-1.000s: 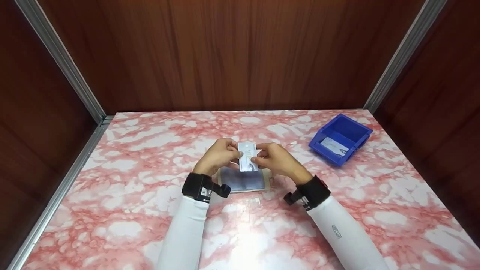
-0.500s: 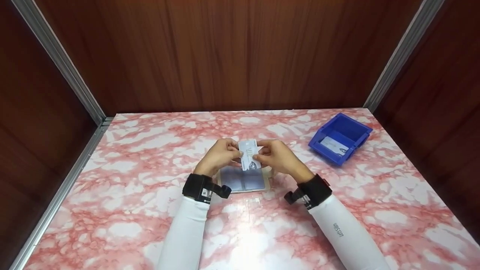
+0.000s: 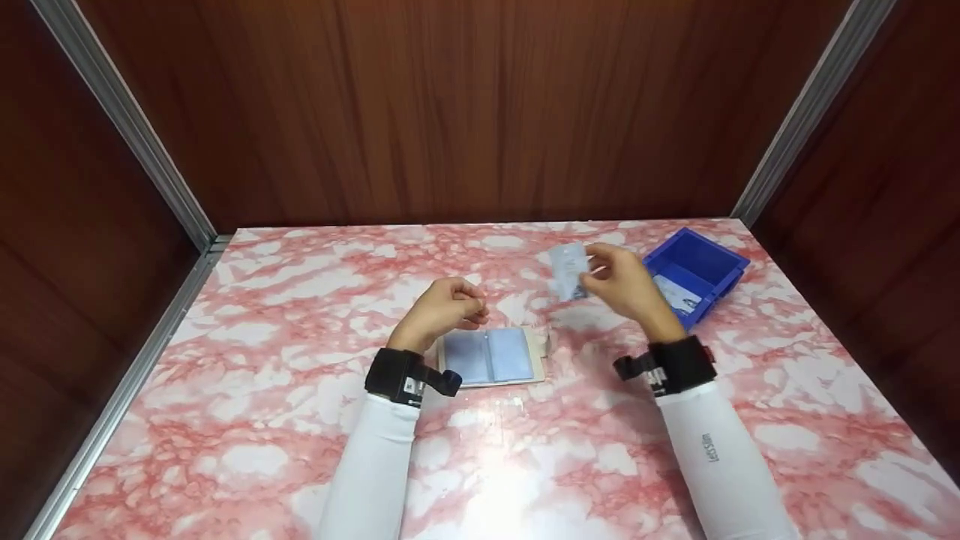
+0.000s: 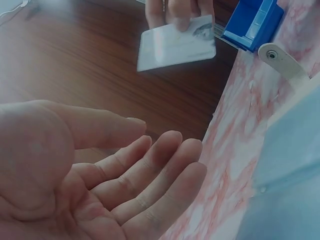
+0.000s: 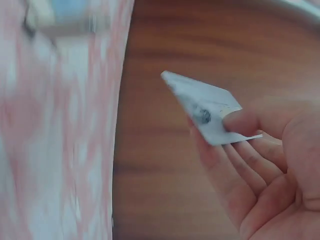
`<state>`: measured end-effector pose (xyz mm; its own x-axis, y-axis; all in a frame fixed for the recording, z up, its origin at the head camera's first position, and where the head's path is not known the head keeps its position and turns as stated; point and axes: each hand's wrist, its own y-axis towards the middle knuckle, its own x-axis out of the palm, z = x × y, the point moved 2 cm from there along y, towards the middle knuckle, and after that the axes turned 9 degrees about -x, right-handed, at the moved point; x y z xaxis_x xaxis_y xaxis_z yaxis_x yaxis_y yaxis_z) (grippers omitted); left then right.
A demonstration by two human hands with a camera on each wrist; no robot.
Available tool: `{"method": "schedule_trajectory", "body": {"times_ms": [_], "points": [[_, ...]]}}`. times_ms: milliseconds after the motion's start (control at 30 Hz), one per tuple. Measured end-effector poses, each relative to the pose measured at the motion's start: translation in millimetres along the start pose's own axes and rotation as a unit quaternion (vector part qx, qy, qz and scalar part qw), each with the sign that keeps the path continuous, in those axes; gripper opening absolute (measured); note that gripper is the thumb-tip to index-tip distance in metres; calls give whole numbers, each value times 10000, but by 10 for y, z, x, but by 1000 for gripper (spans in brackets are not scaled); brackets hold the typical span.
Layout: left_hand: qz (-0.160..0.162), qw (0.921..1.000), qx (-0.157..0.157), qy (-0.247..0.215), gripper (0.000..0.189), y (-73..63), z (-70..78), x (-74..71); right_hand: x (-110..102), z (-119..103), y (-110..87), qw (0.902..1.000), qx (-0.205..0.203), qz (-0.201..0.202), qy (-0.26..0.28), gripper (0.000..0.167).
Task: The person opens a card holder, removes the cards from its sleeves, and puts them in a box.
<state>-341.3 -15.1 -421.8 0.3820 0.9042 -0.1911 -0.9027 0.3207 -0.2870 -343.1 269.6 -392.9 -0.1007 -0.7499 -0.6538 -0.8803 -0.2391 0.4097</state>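
My right hand (image 3: pixel 622 279) pinches a white card (image 3: pixel 568 271) by its edge, thumb on the printed face and fingers behind. A dark printed figure shows near one corner of the card (image 5: pixel 205 107) in the right wrist view. My left hand (image 3: pixel 448 307) holds nothing; its fingers bend loosely, with the thumb apart from them in the left wrist view. Just below that hand lies a card holder (image 3: pixel 538 352), spread flat with bluish clear sleeves on both sides and a snap strap at its right edge.
A blue bin (image 3: pixel 701 259) stands at the back right, behind my right hand, with another white card (image 3: pixel 684 298) in it. Brown wood-grain walls (image 3: pixel 480 112) on metal rails enclose the red-and-white marbled table (image 3: pixel 255 420).
Both hands held the card over the card holder before. The left let go and stayed there; the right has carried the card right and away, toward the bin, uncovering the sleeves.
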Motion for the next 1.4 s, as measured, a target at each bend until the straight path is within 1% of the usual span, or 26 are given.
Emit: {"method": "schedule_trajectory", "body": {"times_ms": [67,100,200,233,300,333,433,467,500,633,733,800,933,1000,1067,1200,1300,1400], "points": [[-5,10000,5,37,17,1,5,9,-173,119,-33,9992,22,215,-329,40],[-40,10000,-3,59,18,-29,34,16,-264,173,-54,9980,80,353,-523,41],[-27,10000,27,78,23,-23,39,19,-544,321,-136,9897,330,773,-1158,38],[-21,10000,24,86,24,-24,40,17,-629,364,-171,9851,448,938,-1370,38],[23,9999,19,101,26,-23,35,8,-773,444,-239,9729,667,1253,-1827,36],[70,9999,34,90,25,9,4,1,-833,484,-270,9670,752,1369,-2015,34],[132,9999,-7,81,22,6,-13,-19,-933,589,-346,9510,893,1687,-2433,32],[155,9998,-26,86,22,4,-19,-27,-945,620,-360,9472,903,1738,-2540,31],[169,9998,-46,99,22,0,-25,-35,-950,646,-372,9454,902,1745,-2599,30],[189,9997,-71,121,23,-6,-32,-64,-924,716,-391,9401,723,1563,-2943,27],[206,9997,-68,136,26,-9,-24,-71,-887,741,-387,9402,581,1223,-3126,25],[194,9997,-74,161,28,-10,-17,-70,-863,756,-384,9432,561,883,-3155,25],[144,9996,-114,214,28,-9,-15,-59,-802,793,-375,9499,659,32,-3054,25],[134,9996,-133,217,27,-10,-18,-61,-766,805,-360,9511,694,-336,-2990,24],[154,9995,-148,232,26,-13,-22,-68,-730,824,-340,9514,720,-594,-2935,22],[198,9993,-160,264,25,-10,-35,-80,-671,854,-312,9498,703,-833,-2933,22],[209,9992,-158,294,26,-8,-44,-91,-652,873,-303,9478,699,-827,-3000,23],[226,9991,-145,316,25,-19,-44,-112,-657,872,-299,9480,735,-792,-2995,26]]}}
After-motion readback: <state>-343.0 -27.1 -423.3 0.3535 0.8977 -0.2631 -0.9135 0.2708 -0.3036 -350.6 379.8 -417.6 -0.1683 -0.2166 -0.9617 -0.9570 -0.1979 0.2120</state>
